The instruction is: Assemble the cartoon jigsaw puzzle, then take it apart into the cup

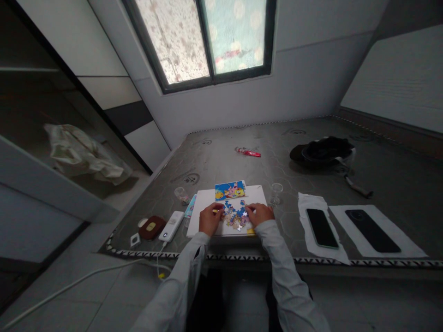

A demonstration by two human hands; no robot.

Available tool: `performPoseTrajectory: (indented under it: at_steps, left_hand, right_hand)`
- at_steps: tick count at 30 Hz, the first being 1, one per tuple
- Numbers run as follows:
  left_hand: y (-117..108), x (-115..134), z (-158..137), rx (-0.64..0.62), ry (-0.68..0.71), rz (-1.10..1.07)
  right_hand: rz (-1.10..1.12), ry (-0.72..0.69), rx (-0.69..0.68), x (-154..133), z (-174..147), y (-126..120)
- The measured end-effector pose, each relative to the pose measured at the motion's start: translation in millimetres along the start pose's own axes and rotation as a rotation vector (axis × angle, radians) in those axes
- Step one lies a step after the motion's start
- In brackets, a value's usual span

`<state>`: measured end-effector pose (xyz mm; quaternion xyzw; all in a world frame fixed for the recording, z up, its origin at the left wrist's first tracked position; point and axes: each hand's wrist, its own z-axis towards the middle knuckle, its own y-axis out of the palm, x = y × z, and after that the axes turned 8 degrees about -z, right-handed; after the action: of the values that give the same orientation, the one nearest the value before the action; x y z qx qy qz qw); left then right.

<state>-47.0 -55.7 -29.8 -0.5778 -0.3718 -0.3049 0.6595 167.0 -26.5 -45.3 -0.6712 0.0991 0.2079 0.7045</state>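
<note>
A heap of small jigsaw pieces point(236, 216), blue, pink and tan, lies loose on a white board point(198, 223). My left hand point(209, 220) rests at the heap's left side, its thumb and fingers pinched on a small jigsaw piece. From the right, my right hand point(261, 214) reaches the heap with fingertips closed together at a jigsaw piece on its edge. The piece is mostly hidden by the fingers. Behind the heap, a colourful cartoon picture card point(230, 190) lies on the board's far part.
Left of the board are a clear plastic container point(182, 195), a white power bank point(171, 226) with a cable and a brown case point(152, 227). To the right are a clear cup point(276, 192), two phones on white cloths and a dark cap point(323, 153). A red packet point(249, 152) lies farther back.
</note>
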Motion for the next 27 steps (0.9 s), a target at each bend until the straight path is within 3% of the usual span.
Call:
performPoseTrajectory:
  at_steps: [5,13,18,27]
  left_hand:
    - [7,5,-9,0.007,0.132,0.089]
    - [59,24,-36,-0.142,0.353,0.294]
    - [75,33,-30,-0.171,0.352,0.404]
    - [68,39,-13,-0.296,0.239,0.454]
  right_hand:
    - [-0.024,0.092,-0.011,38,3,-10]
    - [-0.039,0.121,-0.048,54,3,-2]
    - [-0.048,0.128,-0.071,55,4,1]
    - [-0.026,0.101,-0.101,44,3,2]
